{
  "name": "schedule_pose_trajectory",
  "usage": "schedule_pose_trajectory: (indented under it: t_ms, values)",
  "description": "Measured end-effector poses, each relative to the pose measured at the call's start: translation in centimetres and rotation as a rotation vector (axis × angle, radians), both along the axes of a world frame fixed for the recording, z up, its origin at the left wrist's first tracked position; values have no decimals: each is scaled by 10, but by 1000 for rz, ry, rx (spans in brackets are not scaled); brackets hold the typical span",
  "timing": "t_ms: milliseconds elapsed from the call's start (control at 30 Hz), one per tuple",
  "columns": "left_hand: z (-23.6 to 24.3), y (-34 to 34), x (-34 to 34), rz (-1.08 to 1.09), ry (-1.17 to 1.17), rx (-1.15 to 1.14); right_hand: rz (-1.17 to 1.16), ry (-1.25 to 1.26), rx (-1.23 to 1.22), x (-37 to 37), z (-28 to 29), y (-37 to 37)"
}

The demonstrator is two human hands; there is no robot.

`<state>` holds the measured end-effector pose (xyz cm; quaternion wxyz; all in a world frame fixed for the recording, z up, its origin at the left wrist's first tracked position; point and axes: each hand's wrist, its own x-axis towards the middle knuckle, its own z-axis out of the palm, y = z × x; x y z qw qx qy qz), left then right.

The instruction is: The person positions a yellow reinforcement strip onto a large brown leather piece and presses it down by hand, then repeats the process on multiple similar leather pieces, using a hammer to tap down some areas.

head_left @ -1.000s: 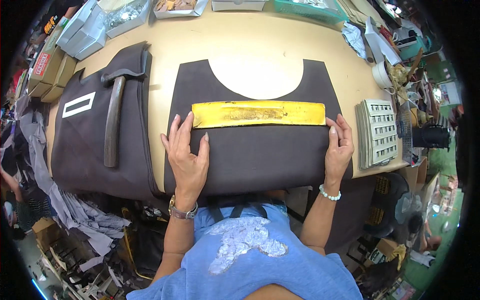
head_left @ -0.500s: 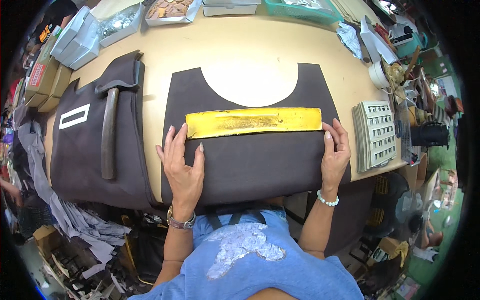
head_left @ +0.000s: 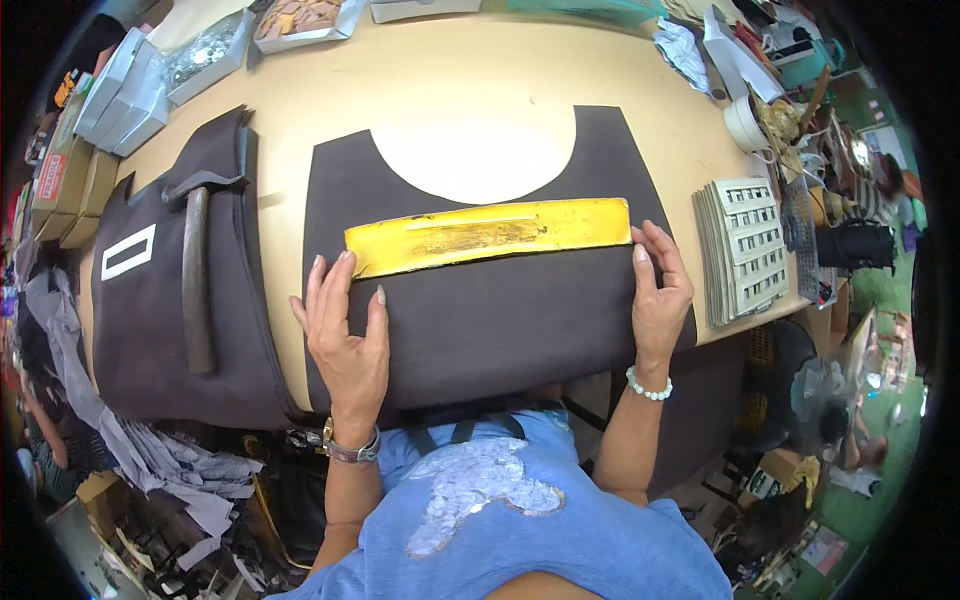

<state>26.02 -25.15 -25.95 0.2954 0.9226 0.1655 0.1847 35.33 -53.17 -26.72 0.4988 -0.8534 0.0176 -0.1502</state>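
A long yellow bar (head_left: 488,232), scuffed along its middle, lies across a dark fabric panel (head_left: 480,330) with a curved cutout at its top. My left hand (head_left: 345,340) rests at the bar's left end, fingertips at its edge and fingers spread. My right hand (head_left: 658,295) is at the right end, fingertips at the bar and fingers slightly curled, apart. On the left, a hammer (head_left: 197,280) with a long dark handle lies on stacked dark fabric (head_left: 140,350), beside a white rectangular frame (head_left: 147,248).
A stack of pale cut-out cards (head_left: 735,250) sits right of the panel. Boxes (head_left: 125,90), a tray of tan pieces (head_left: 305,18) and a green basket (head_left: 580,8) line the table (head_left: 470,70). A co-worker's arm (head_left: 45,420) shows at far left.
The view has shifted and tilted slightly, so the panel, bar and both hands appear further left, with the bar's right end higher. Both hands stay at the bar's ends.
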Motion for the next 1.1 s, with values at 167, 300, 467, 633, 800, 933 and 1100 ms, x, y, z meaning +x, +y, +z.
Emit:
schedule_pose_trajectory:
  t_ms: [167,300,467,633,800,933,1100]
  values:
    - [-1,-1,0,-1,8,17,18,-47,-189,1,6,2]
    - [1,0,0,0,1,2,44,-61,-260,1,5,1]
    - [2,0,0,0,-20,-11,50,-57,-262,0,7,4]
    - [0,1,0,-15,-44,-31,61,-55,-296,0,6,3]
    - [2,-1,1,-13,-2,37,62,-54,-296,0,6,4]
    - [2,-1,1,-10,7,55,62,-58,-307,1,7,5]
    - [3,-6,3,-21,34,252,68,-70,-352,0,6,5]
